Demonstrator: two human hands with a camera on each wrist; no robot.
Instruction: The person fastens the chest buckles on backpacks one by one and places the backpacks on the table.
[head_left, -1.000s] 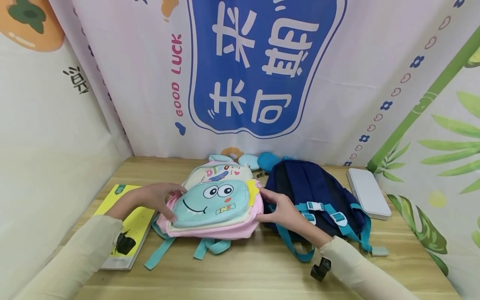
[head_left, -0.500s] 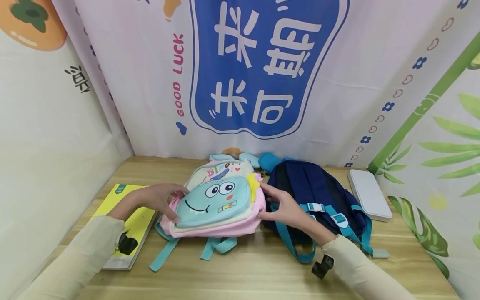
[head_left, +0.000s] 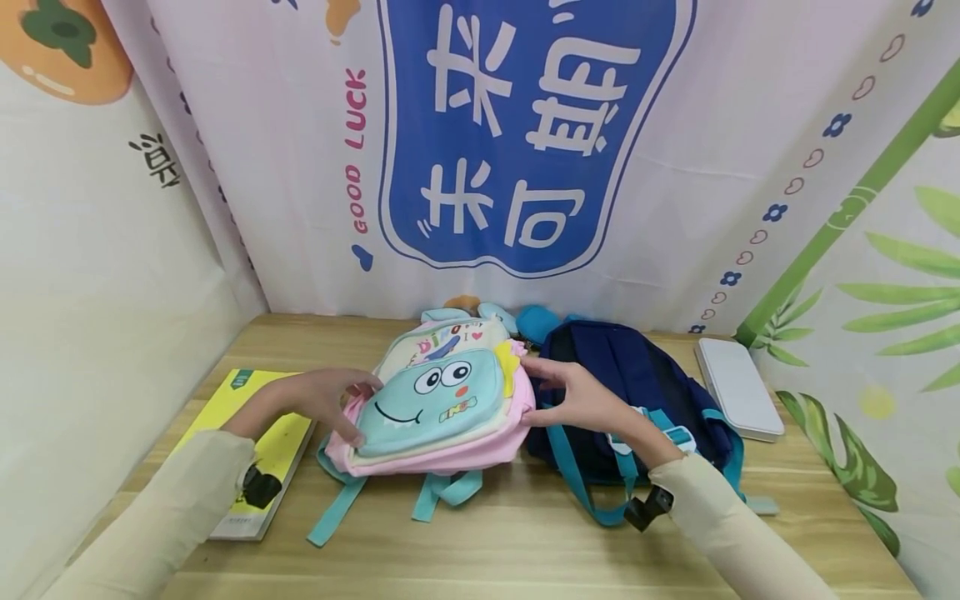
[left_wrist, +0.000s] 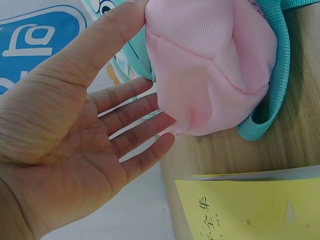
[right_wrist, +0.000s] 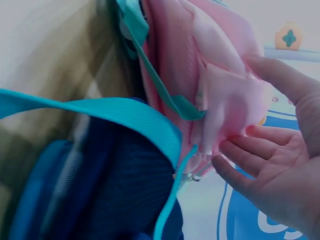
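Note:
A small backpack (head_left: 431, 404) lies on its back in the middle of the table, pink at the sides with a mint smiling-face pocket and a yellow trim. My left hand (head_left: 333, 402) touches its left side, thumb at the near corner. Seen by the left wrist camera, the left hand's fingers (left_wrist: 135, 117) are nearly straight against the pink fabric (left_wrist: 195, 75). At the opposite side, my right hand (head_left: 577, 404) touches the pink edge with thumb and extended fingers, as the right wrist view of this hand (right_wrist: 275, 155) also shows. Mint straps (head_left: 337, 508) trail from underneath.
A navy backpack (head_left: 607, 342) with teal straps lies just right, partly behind my right forearm. A yellow book (head_left: 273, 450) is under my left forearm. At the far right rests a white box (head_left: 738, 387). A printed curtain (head_left: 300, 208) stands behind the table (head_left: 525, 550).
The pink and mint backpack has shifted slightly to the right and turned a little, both hands moving along with it. The navy backpack and the book stay where they were.

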